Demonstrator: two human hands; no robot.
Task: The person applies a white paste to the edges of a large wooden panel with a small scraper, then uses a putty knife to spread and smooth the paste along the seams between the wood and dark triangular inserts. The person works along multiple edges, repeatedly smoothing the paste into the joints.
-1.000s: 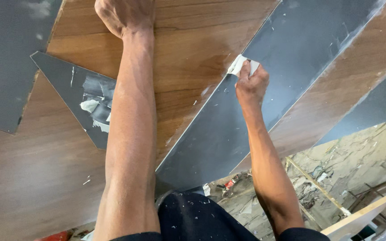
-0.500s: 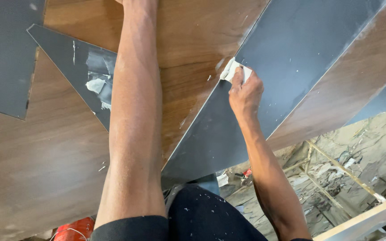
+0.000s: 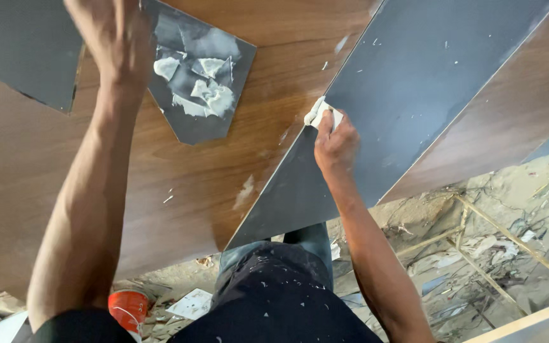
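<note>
white putty wad (image 3: pixel 323 113) — under right hand (image 3: pixel 336 143) fingertips

Wood-grain panel (image 3: pixel 179 178) under both my hands, brown, smeared with pale filler. Long dark grey strip (image 3: pixel 408 95) lies on it diagonally, under my right hand (image 3: pixel 335 143). Small grey offcut (image 3: pixel 201 82) with white putty blobs (image 3: pixel 208 92) just right of my left hand (image 3: pixel 112 38). Another grey sheet (image 3: pixel 20 51) left of it.

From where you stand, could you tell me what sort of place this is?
Probably a building or carpentry site: wood-grain panels being filled with white putty, rubble and scrap strips on the dirt floor, paint-flecked trousers.
</note>
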